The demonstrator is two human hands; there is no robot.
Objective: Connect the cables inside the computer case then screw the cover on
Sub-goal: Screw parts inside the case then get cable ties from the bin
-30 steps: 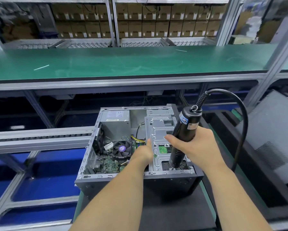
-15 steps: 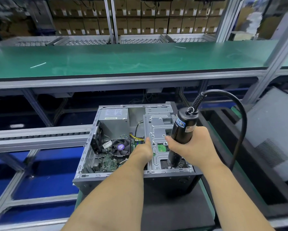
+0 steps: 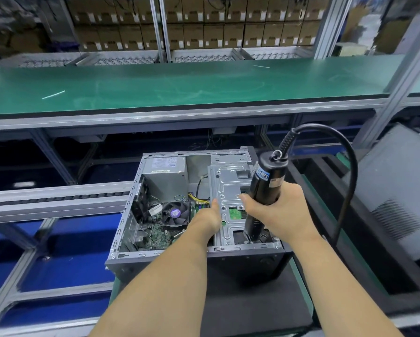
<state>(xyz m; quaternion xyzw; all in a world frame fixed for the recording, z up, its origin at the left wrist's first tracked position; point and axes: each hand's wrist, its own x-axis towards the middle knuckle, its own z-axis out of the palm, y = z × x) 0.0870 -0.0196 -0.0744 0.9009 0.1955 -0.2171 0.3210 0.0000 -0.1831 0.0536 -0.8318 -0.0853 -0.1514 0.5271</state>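
Observation:
An open computer case (image 3: 131,205) lies on its side in front of me, with its motherboard, fan (image 3: 174,212) and power supply (image 3: 166,176) exposed. My right hand (image 3: 277,210) grips a black electric screwdriver (image 3: 264,188), held upright with its tip down at the near edge of the metal drive cage (image 3: 228,188). My left hand (image 3: 207,218) grips the left edge of that cage, fingers hidden inside the case. The screwdriver's black cord (image 3: 345,166) arcs up and over to the right. The dark grey side cover (image 3: 398,190) leans at the right.
A green workbench shelf (image 3: 179,86) runs across above the case. A roller conveyor rail (image 3: 58,198) lies to the left over blue flooring. The case rests on a black mat (image 3: 252,300). Stacked cardboard boxes fill the racks behind.
The view has shifted slightly. Both hands stay at the drive cage, and the screwdriver stays upright with its tip at the cage's near edge.

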